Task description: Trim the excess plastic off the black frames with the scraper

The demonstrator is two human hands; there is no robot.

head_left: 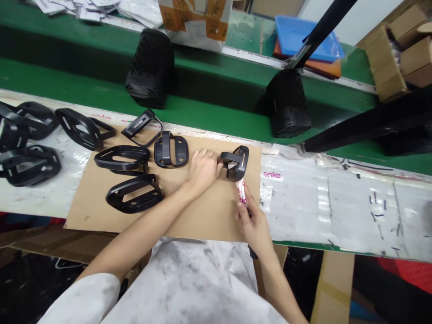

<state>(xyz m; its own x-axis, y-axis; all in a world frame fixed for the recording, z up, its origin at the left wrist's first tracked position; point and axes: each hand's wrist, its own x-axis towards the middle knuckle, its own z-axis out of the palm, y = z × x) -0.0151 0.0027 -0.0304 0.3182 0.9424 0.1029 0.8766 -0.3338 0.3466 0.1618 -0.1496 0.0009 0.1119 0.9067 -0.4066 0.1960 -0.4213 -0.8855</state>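
Note:
My left hand [204,170] is closed on the near-left end of a black plastic bracket [240,164], a rounded frame with a raised bar, tilted above the cardboard sheet [202,216]. My right hand [253,221] grips a slim tool [241,191] wrapped in white film with pink print. The tool's far end meets the lower edge of the bracket; its tip cannot be made out. Left of my left hand, another black bracket [171,150] lies on the cardboard. More of the same kind lie further left, among them one bracket [134,193] near my left forearm.
Beyond the bench runs a green conveyor belt [216,99] carrying black ribbed housings [150,67]. A taped carton [195,20] and a blue tray [308,37] stand behind it. Black posts [327,27] slant in from the right. Dark trimmings lie on the white bench covering [297,211].

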